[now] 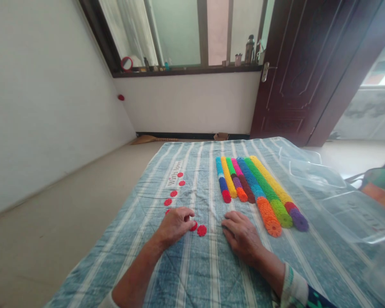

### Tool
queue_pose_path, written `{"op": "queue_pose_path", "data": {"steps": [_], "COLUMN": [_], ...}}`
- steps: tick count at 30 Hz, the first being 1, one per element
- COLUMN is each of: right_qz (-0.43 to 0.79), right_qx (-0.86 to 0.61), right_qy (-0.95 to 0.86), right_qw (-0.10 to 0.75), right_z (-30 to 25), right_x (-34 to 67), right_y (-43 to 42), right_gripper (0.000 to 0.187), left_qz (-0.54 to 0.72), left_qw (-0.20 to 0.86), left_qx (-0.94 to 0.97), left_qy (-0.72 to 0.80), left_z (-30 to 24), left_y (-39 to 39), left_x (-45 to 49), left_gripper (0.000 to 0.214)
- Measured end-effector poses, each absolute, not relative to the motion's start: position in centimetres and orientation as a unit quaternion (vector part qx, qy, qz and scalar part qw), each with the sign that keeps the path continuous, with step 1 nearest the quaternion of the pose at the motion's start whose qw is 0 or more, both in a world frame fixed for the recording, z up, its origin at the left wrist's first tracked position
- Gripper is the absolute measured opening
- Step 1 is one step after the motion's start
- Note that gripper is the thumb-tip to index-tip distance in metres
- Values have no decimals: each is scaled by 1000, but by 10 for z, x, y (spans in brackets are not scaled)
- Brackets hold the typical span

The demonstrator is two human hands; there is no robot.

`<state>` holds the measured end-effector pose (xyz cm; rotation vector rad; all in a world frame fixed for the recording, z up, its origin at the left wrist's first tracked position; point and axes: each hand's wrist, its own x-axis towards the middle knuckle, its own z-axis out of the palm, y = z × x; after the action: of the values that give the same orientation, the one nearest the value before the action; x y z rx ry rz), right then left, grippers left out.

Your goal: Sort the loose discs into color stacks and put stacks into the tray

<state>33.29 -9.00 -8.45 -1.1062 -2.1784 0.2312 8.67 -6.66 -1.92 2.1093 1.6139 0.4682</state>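
Taking 12 o'clock as straight away from the person, the left hand (178, 223) is bent over the striped cloth (199, 273), its thumb at the edge of a red disc (194, 226). A small gap shows between thumb and forefinger; I cannot tell whether they grip the disc. A 2nd red disc (202, 230) lies flat just beside it, at about 4 o'clock from those fingers. Both discs are round, with no long axis, and sit nearer the left hand than the right.

5 more red discs (182, 183) curve away between 10 and 12 o'clock, the nearest partly hidden by the left hand. The right hand (242, 235) rests at 3 o'clock, fingers loosely bent and holding nothing visible. From it, 7 multicoloured disc rows (265, 184) lie between 12 and 3 o'clock.
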Motion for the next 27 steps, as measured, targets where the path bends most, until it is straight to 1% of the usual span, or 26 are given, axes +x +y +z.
{"op": "queue_pose_path", "data": {"steps": [6, 13, 16, 20, 23, 27], "right_qz": [79, 73, 76, 85, 84, 84], "right_qx": [-420, -426, -432, -436, -438, -439], "right_qy": [-837, -839, -837, -836, -835, -835], "right_qw": [341, 332, 327, 322, 321, 321], "right_z": [-85, -83, -82, -81, -82, -83], "right_x": [335, 335, 334, 333, 333, 334], "right_y": [-92, -92, -92, -92, -91, -91], "right_gripper": [16, 16, 15, 14, 14, 14], "left_qz": [143, 115, 117, 152, 203, 268], "left_qw": [216, 230, 235, 284, 343, 386], "left_qx": [745, 752, 752, 731, 697, 650], "left_qy": [615, 607, 605, 602, 596, 597], "left_z": [-25, -21, -22, -24, -23, -16], "left_y": [-64, -67, -69, -68, -68, -71], "left_x": [77, 82, 85, 84, 82, 86], "left_gripper": [22, 19, 13, 9, 12, 16]}}
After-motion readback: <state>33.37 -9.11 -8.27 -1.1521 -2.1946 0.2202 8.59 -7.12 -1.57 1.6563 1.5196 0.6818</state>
